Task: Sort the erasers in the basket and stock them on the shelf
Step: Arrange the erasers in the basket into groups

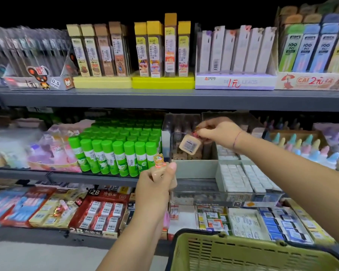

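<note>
Both arms are stretched out toward the middle shelf point(106, 178) here. The right hand point(217, 132) is up higher and further in, wrist bent down, fingertips pinched on the top of a beige eraser point(190, 146) with a barcode sticker, which dangles tilted over the back-left compartment of the clear storage box point(223, 196). That compartment already has similar brownish pieces standing in it, though they're too blurry to say much more. The left hand point(157, 184) is lower and closer to the camera, curled into a loose fist around another beige eraser, thumb on top, with a little translucent orange bear figure point(159, 160) sticking up above the knuckles. It sits just left of the box's front corner, right in front of the rows of green glue sticks point(115, 151). Inside the box, the front-left compartment point(194, 169) looks bare and grey, while the right side is packed with small white erasers point(243, 178) in tight rows. The box's front edge hangs out past the shelf lip, above the flat eraser packs on the bottom shelf. The green basket point(243, 253) is at the bottom right, under the right forearm, only its rim and slatted wall in view, so I can't tell what's in it. The space between the two hands is open.
</note>
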Demonstrator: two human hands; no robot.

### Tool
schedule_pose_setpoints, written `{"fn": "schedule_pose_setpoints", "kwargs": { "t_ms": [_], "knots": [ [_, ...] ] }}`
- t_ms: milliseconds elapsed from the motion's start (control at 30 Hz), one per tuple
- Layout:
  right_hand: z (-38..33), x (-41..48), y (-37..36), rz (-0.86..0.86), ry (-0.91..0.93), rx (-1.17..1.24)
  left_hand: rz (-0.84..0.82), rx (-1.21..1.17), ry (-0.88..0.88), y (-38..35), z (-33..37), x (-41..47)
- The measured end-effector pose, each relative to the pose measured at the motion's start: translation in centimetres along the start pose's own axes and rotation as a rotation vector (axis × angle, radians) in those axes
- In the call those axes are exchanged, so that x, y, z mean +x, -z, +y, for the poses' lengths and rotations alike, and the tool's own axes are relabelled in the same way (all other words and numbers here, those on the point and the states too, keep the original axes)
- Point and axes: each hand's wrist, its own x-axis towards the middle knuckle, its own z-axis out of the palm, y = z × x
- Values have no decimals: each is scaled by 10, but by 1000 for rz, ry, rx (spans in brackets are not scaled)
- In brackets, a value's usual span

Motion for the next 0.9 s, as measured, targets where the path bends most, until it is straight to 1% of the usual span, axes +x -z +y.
{"fn": "schedule_pose_setpoints", "kwargs": {
  "t_ms": [100, 167, 267, 333, 533, 667, 800, 900],
  "knots": [
    [3, 14, -13, 0, -11, -87, 4, 1, 41, -1, -5, 3],
    [5, 19, -21, -33, -35, -158, -15, -33, 77, -2, -5, 3],
    [8, 24, -27, -83, -60, -241, -34, -61, 85, -2, -5, 7],
    [9, 24, -30, -89, -58, -264, -48, -92, 91, -2, -5, 8],
    [12, 27, -28, -94, 38, -316, -79, -139, 95, -3, -6, 8],
    [9, 28, -22, -145, 84, -267, -63, -197, 119, -5, -5, 8],
    [3, 29, -15, -169, -43, -123, -28, -205, 137, -4, -5, 9],
    [-1, 31, -15, -128, -84, -242, -8, -175, 121, -4, -4, 5]
  ]
}}
